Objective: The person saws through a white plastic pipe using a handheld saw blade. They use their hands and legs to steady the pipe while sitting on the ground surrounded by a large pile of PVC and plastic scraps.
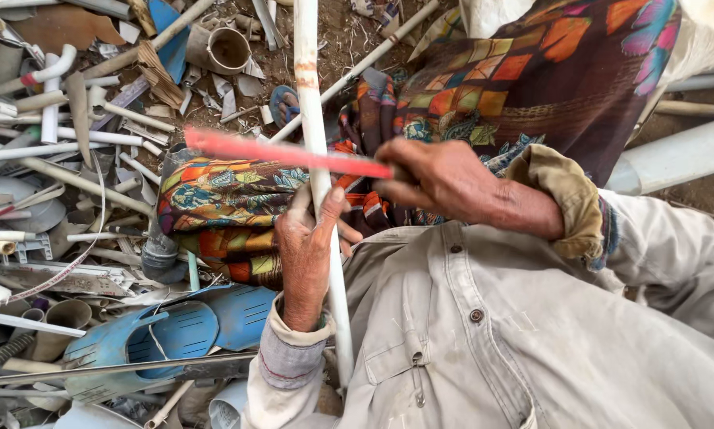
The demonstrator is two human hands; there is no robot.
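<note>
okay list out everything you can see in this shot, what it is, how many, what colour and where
long pipe: one, white with brownish stains, upright through the middle, gripped low down
saw blade: one, red, lying across the long pipe
patterned cloth: one, brown with orange, teal and pink, over the lap and upper right
scrap pipes: many, white and grey, heaped on the left
pipe socket: one, beige, open end up, top centre
plastic crate piece: one, blue, slotted, lower left
sandal: one, blue, on the ground beside the long pipe
shirt: one, beige, buttoned, lower right
left hand: wrapped round the long pipe
right hand: gripping the saw blade's end
</note>
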